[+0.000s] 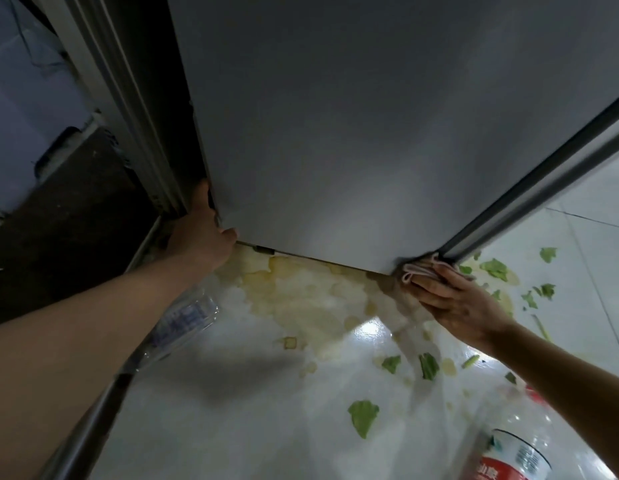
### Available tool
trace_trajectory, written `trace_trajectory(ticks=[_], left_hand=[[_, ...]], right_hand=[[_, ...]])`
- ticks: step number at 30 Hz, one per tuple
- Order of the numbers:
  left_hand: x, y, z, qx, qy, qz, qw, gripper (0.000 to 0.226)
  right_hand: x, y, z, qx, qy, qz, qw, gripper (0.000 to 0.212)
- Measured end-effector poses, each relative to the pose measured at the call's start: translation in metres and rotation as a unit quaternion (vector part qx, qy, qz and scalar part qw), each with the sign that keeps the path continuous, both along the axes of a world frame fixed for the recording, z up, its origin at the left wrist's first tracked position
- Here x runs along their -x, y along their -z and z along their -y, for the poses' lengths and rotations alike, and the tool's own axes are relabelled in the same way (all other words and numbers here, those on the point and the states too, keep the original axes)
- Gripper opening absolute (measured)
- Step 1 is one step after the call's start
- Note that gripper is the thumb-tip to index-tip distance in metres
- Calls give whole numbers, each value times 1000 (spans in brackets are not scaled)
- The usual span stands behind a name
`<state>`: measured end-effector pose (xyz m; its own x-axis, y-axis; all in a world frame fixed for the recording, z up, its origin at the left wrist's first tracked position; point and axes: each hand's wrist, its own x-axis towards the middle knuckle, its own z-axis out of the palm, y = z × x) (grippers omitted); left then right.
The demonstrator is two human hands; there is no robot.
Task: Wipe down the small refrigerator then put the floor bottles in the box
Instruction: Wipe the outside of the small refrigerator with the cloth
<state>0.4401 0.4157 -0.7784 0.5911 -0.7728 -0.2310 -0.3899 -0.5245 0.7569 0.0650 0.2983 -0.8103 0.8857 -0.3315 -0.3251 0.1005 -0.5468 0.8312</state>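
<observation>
The small grey refrigerator (353, 133) fills the upper middle of the head view, seen from above down its side panel. My left hand (200, 237) grips its lower left corner, fingers curled round the edge. My right hand (457, 303) presses a pinkish cloth (422, 270) flat against the lower right corner, next to the door seal. A clear plastic bottle with a blue label (183, 320) lies on the floor under my left forearm. A second clear bottle with a red and white label (508, 455) lies at the bottom right.
The white tiled floor (249, 393) carries a yellowish spill (301, 292) below the refrigerator and scattered green leaf scraps (363, 415). A metal sliding-door rail (93, 410) runs along the left, with a dark floor beyond it.
</observation>
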Motion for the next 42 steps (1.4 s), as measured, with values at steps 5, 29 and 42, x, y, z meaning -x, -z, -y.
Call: trace_trajectory(ticks=[5,29,42], left_hand=[[1,7,2,16,-13,0,1000,86],[-1,23,6,43,-28,8,999,86],[-3,22,-1,64,0,-19,998,88]], right_hand=[[13,-30,14,-69,-34,224,972,66],[15,-18,13,-90,-13,197,976,61],[-7,3,15,-74,75,70,992,58]])
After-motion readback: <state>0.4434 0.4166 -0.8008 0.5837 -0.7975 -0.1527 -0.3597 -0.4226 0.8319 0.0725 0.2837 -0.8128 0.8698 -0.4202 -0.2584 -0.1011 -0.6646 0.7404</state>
